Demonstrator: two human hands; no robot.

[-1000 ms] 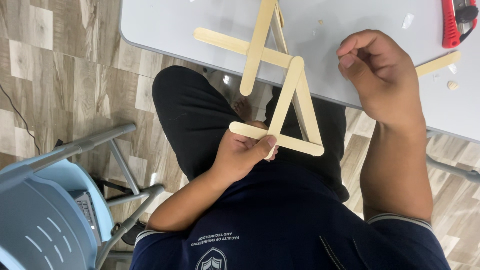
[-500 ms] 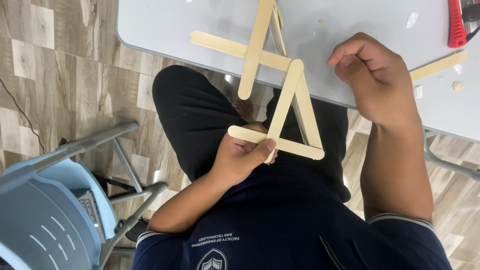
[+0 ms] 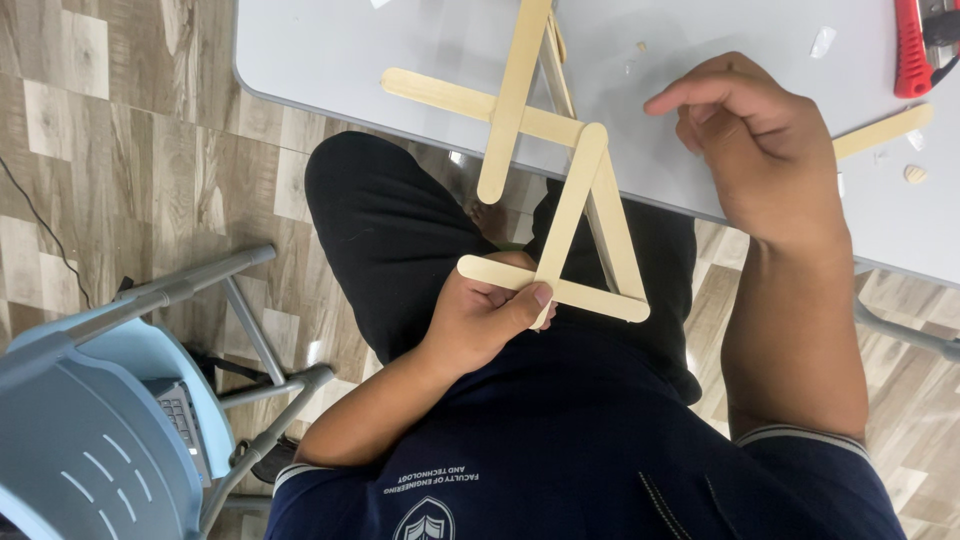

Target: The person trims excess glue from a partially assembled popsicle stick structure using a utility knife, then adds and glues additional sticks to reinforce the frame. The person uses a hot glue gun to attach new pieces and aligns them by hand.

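A frame of several flat wooden craft sticks (image 3: pixel 575 200) joined into a triangle with crossed sticks above it hangs over the near edge of a pale grey table (image 3: pixel 330 60). My left hand (image 3: pixel 480 315) pinches the frame's lower left corner, thumb on top, above my lap. Over the table edge, to the right of the frame, my right hand (image 3: pixel 765 150) hovers with curled fingers, index finger pointing left, and it holds nothing that I can see.
A loose craft stick (image 3: pixel 880 130) lies on the table beyond my right hand, near a red tool (image 3: pixel 912 50) at the top right corner. Small scraps dot the tabletop. A light blue chair with grey metal legs (image 3: pixel 120 400) stands on the wood-pattern floor at left.
The view shifted slightly. My right hand's fingers have loosened and the index finger now points left. My left hand keeps its grip on the frame's corner.
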